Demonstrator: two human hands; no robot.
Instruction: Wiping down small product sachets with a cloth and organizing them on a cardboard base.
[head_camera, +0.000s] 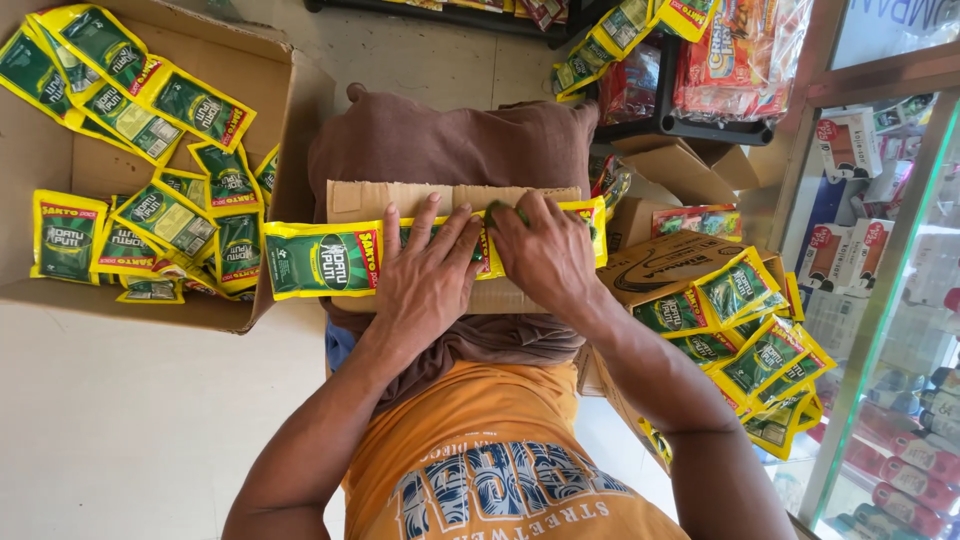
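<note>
Left hand (425, 275): I see it flat, fingers spread, pinning the strip of green-and-yellow foil sachets (325, 260).
Right hand (545, 250): flat, likewise pressing, gripping nothing.
Strip: lies across the brown cardboard slab (440, 197) on my lap, for support.
Open brown cardboard box (285, 80): left, holding loose sachets.

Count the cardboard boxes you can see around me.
3. One open box of sachets sits on the floor at the left; one closed box sits at the right with sachets on it; one open box lies behind that. Others may be hidden.
</note>
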